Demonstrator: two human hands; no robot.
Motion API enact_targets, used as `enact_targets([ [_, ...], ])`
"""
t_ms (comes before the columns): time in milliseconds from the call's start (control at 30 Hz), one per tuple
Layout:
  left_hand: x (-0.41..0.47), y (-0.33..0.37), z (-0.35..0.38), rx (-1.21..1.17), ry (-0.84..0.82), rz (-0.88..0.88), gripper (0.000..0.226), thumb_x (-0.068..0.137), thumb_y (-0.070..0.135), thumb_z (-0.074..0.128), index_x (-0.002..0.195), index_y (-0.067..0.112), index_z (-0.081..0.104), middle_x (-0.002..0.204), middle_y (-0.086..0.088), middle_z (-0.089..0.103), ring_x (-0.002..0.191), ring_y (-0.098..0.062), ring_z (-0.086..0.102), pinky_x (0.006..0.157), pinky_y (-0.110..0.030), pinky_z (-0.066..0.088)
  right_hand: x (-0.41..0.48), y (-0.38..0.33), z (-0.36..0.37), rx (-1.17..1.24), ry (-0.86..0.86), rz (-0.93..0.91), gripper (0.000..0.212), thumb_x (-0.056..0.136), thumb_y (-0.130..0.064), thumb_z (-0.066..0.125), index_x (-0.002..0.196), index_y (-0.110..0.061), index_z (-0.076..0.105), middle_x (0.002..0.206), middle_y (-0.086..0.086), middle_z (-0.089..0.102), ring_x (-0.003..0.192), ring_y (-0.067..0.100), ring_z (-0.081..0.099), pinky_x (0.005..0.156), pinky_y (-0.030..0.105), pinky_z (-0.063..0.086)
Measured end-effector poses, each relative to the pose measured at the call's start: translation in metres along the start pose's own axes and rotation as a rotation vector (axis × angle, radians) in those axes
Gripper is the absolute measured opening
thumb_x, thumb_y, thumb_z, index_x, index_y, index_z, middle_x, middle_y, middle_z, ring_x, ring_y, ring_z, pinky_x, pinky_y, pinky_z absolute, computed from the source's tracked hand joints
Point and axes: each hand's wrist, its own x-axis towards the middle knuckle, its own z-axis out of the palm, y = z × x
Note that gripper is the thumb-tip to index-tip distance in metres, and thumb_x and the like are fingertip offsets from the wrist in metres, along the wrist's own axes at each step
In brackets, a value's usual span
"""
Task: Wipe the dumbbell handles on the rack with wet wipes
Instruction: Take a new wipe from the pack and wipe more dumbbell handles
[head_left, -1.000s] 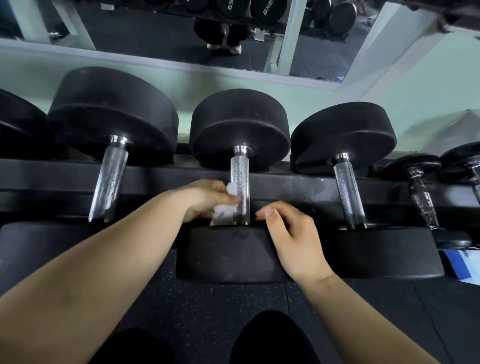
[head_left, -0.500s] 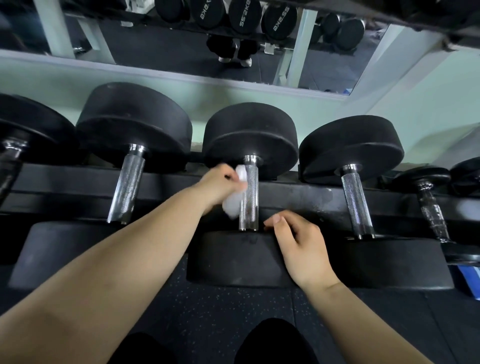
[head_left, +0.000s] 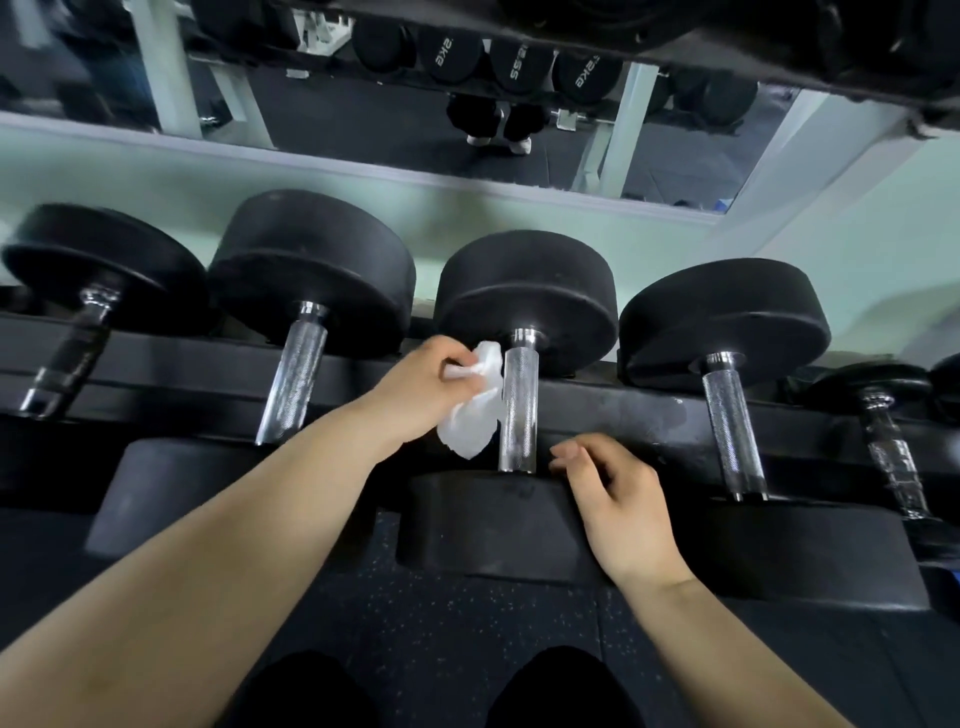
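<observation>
**Wipe at the far end of the middle handle**

I take the middle dumbbell handle (head_left: 519, 410) as my landmark. My left hand (head_left: 421, 387) is just left of it, near its far collar. Its fingers are curled and its thumb pinches a bunched wet wipe (head_left: 475, 415). The wipe hangs down the handle's left side and touches it, but does not go round it. My right hand (head_left: 618, 506) is just right of the handle's near end. Its fingers are loosely curled, pinch nothing, and rest on the dumbbell's near head (head_left: 483, 525).

As I judge it, only one flank of the knurled steel is being wiped. To do this well I would spread the wipe, wrap it round the bar, and draw it the full length from collar to near head with a twist, so the underside and right side get wet too. The right hand should press on the head so the dumbbell does not roll on the rack rail (head_left: 623, 410).

A second ago the wipe was at the handle's near end, close to the right hand's fingertips. Half a second ago it was partway up. Now it is at the far end, and more of it trails loose. The right hand has barely moved. The handles to the left (head_left: 296, 374) and right (head_left: 732, 426) are untouched.
</observation>
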Motion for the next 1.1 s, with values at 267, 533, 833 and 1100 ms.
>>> enact_targets([
  [267, -0.05, 0.008, -0.044, -0.249, 0.014, -0.045, 0.015, 0.093, 0.016, 0.047, 0.085, 0.024, 0.056, 0.08, 0.006, 0.057, 0.075, -0.005, 0.055, 0.068, -0.015, 0.044, 0.049, -0.056, 0.013, 0.147, -0.33, 0.165, 0.061, 0.084, -0.026, 0.061, 0.137, -0.02, 0.032, 0.134, -0.005, 0.043, 0.12, 0.01, 0.044, 0.097, 0.024, 0.037],
  [533, -0.084, -0.036, -0.083, 0.243, 0.393, 0.134, 0.004, 0.084, 0.023, 0.062, 0.08, 0.024, 0.062, 0.083, 0.014, 0.06, 0.075, -0.004, 0.055, 0.07, -0.018, 0.043, 0.071, -0.091, 0.063, 0.211, -0.716, 0.107, 0.017, 0.085, -0.008, 0.058, 0.073, -0.019, 0.054, 0.069, -0.004, 0.055, 0.06, 0.003, 0.051, 0.059, 0.015, 0.039],
  [833, -0.097, -0.076, -0.089, 0.477, 0.625, 0.385, 0.03, 0.079, 0.027, 0.048, 0.061, 0.008, 0.064, 0.057, 0.003, 0.059, 0.07, -0.012, 0.048, 0.059, -0.019, 0.039, 0.088, -0.109, 0.098, 0.093, -0.377, -0.029, 0.026, 0.081, -0.006, 0.055, 0.065, -0.019, 0.04, 0.066, -0.003, 0.047, 0.057, 0.009, 0.042, 0.047, 0.01, 0.032],
  [1100, -0.095, -0.082, -0.09, 0.431, 0.633, 0.383, 0.029, 0.078, 0.027, 0.047, 0.059, 0.01, 0.062, 0.055, 0.006, 0.057, 0.067, -0.011, 0.048, 0.058, -0.019, 0.039, 0.108, -0.135, 0.161, -0.321, -0.38, -0.561, 0.028, 0.08, 0.004, 0.044, 0.069, -0.019, 0.034, 0.087, 0.006, 0.045, 0.077, 0.02, 0.04, 0.068, 0.03, 0.033],
])
